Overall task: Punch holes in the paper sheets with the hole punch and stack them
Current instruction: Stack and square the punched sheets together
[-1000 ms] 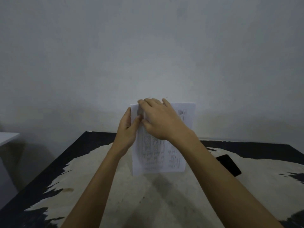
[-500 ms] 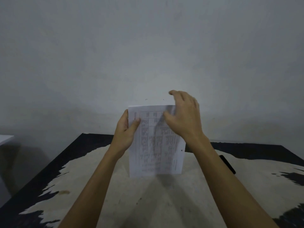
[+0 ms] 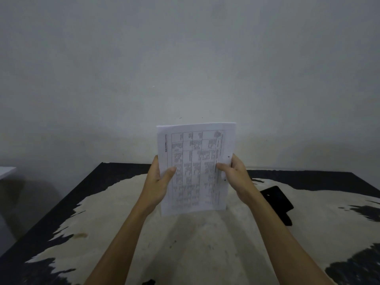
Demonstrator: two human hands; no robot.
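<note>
A stack of white paper sheets [image 3: 195,167] printed with a table stands upright on its lower edge above the table. My left hand [image 3: 157,183] grips the stack's left edge, thumb on the front. My right hand [image 3: 236,175] grips its right edge, thumb across the print. Two small punched holes show near the right edge, beside my right thumb. A flat black object [image 3: 276,197], which may be the hole punch, lies on the table to the right of my right wrist.
The table [image 3: 195,243] has a worn pale top with black patches and a black far edge. A plain grey wall rises close behind it. A white surface [image 3: 6,171] shows at the far left.
My right hand has come down from the stack's top edge to grip its right side. The sheets stand squared and a little higher than before.
</note>
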